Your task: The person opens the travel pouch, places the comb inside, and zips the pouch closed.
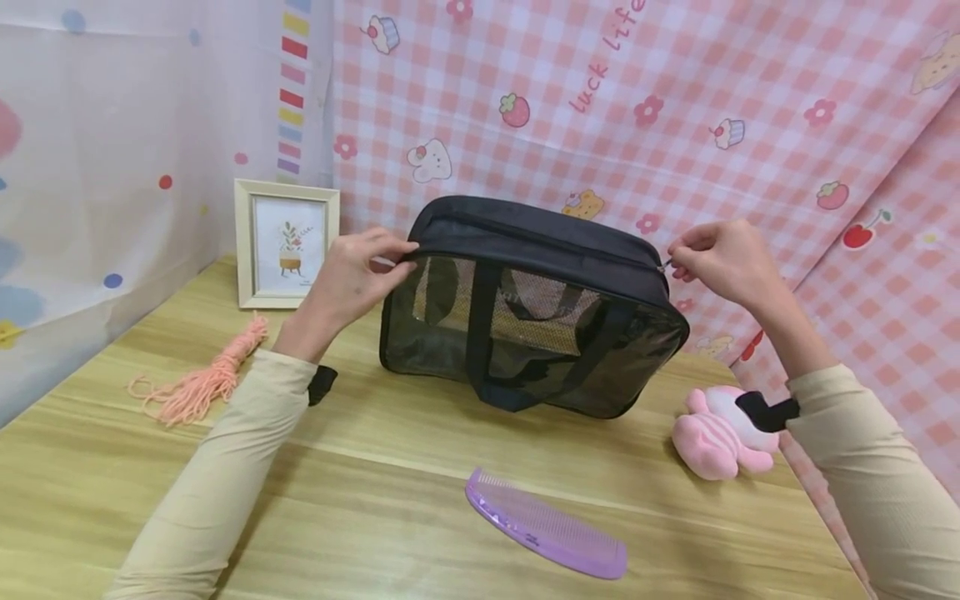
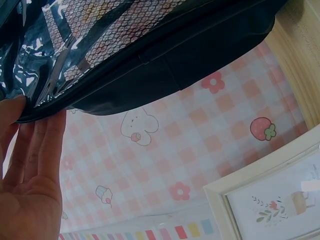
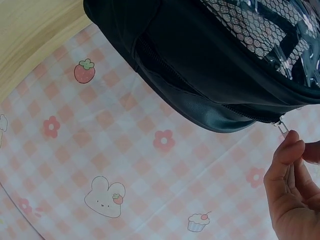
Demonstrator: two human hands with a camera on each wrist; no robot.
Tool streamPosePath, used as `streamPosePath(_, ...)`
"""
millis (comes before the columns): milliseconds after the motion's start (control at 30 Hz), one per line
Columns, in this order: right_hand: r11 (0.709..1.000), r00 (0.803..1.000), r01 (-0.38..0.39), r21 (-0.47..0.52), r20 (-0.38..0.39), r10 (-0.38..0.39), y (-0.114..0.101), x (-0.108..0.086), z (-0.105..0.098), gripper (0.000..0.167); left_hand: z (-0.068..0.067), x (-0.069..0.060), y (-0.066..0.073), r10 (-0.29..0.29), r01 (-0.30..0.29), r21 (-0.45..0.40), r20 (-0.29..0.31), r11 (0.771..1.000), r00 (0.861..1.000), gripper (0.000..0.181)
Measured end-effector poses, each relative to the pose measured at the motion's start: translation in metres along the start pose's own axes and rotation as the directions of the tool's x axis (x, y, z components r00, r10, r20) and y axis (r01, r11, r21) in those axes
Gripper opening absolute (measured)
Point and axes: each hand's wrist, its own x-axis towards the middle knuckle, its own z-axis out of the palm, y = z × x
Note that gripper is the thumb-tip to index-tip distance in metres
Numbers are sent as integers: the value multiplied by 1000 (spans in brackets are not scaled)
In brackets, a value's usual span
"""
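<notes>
A black bag with clear side panels [image 1: 450, 350] stands upright on the table, its strap handle hanging down the front. Through the panel shows something with a net-like pattern [image 2: 107, 30]. My left hand [image 1: 360, 271] pinches the bag's top left edge between thumb and fingers; in the left wrist view that hand [image 2: 35, 175] holds the black piping. At the bag's right end, my right hand [image 1: 727, 258] pinches the zipper pull. The right wrist view shows the metal pull [image 3: 283, 128] between thumb and forefinger of that hand [image 3: 292, 185], with the zipper partly parted along the top.
A purple comb [image 1: 547, 529] lies near the front of the table [image 1: 375, 533]. On the right is a pink and white plush toy [image 1: 723, 433]. Peach yarn [image 1: 213, 379] lies at the left, in front of a framed picture [image 1: 288, 242]. Checked cloth [image 1: 480, 125] hangs behind.
</notes>
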Motion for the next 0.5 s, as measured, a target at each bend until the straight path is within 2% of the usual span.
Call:
streamPosePath(233,1000,1000,8,-9,20,-8,1,-3,-1,26,4,-2,-1,-11,11,0,8,1000,1000,21)
streamPosePath(500,999,999,36,-39,35,-34,-10,6,-3,25,0,-1,0,-12,12,14,-3,1000,1000,23)
